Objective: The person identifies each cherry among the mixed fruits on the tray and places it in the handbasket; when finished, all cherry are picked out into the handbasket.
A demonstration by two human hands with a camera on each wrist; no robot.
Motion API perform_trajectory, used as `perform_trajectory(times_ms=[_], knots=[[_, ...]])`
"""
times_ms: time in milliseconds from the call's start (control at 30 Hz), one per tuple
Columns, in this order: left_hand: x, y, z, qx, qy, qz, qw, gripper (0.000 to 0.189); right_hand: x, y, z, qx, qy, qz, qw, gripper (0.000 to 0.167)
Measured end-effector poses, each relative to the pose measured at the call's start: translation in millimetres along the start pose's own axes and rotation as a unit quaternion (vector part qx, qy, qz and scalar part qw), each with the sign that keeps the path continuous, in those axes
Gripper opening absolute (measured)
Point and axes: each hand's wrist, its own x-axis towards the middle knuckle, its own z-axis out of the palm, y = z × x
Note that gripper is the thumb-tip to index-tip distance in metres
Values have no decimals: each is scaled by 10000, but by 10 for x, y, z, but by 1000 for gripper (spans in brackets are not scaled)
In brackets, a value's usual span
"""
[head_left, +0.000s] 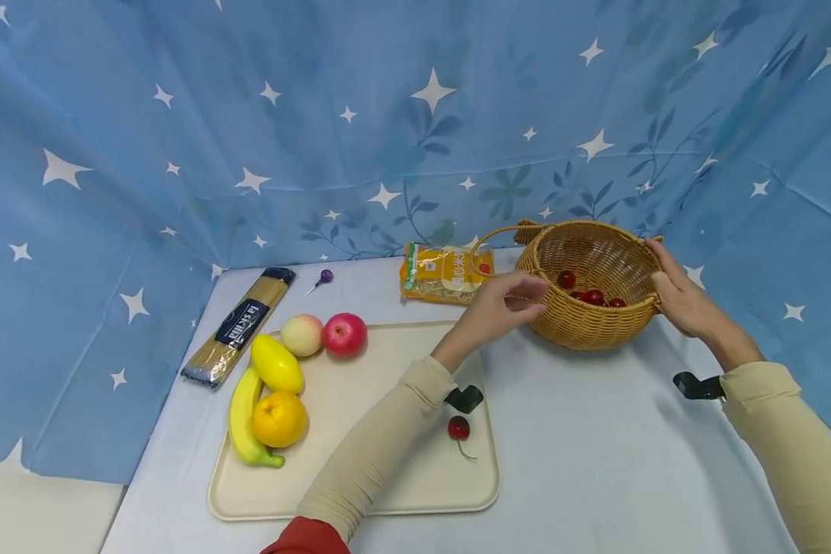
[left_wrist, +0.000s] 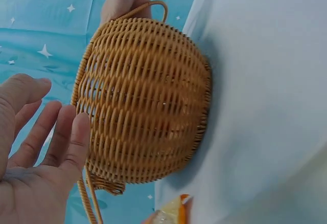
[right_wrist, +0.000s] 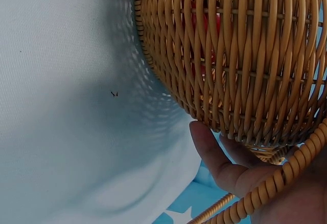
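Note:
A wicker basket (head_left: 585, 331) stands at the back right with several cherries (head_left: 595, 297) inside. My right hand (head_left: 685, 296) grips its right side at the rim; in the right wrist view, fingers (right_wrist: 209, 150) lie against the outer weave and part of the hand is hidden by the handle (right_wrist: 265, 191). My left hand (head_left: 495, 308) is by the basket's left side, holding nothing. Its fingers (left_wrist: 61, 137) are loosely bent near the rim in the left wrist view; whether they touch it I cannot tell. The basket's other handle loop (head_left: 481, 240) leans out to the left.
A cream tray (head_left: 388, 369) carries a banana (head_left: 242, 415), an orange (head_left: 279, 419), a mango (head_left: 277, 364), a peach (head_left: 302, 335), an apple (head_left: 345, 335) and a cherry (head_left: 459, 428). Behind lie a noodle pack (head_left: 238, 327), a lollipop (head_left: 326, 276) and a yellow food packet (head_left: 436, 273).

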Motion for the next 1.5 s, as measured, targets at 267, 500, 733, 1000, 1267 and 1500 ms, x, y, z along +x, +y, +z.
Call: perform_trajectory(times_ms=[267,500,733,1000,1267,1500], knots=[[-304,-112,15,7,-369,242,9990,37,-2,20,-10,-16,48,-31,10000,68],[-571,-149,-113,111,-547,204,9982,44,13,10,-6,-31,38,56,10000,67],[-870,-295,-205,15,-413,-288,9987,45,19,22,-25,7,19,-35,10000,67],[-1141,-327,-302,24,-540,-349,9979,50,-2,-3,-13,24,-24,30,10000,68],[-1378,-413,-301,261,-834,-418,9953,52,14,-9,-21,0,-18,17,10000,68],[-1543,-437,-301,692,-1186,-444,9895,52,7,-6,-27,42,-70,55,10000,68]])
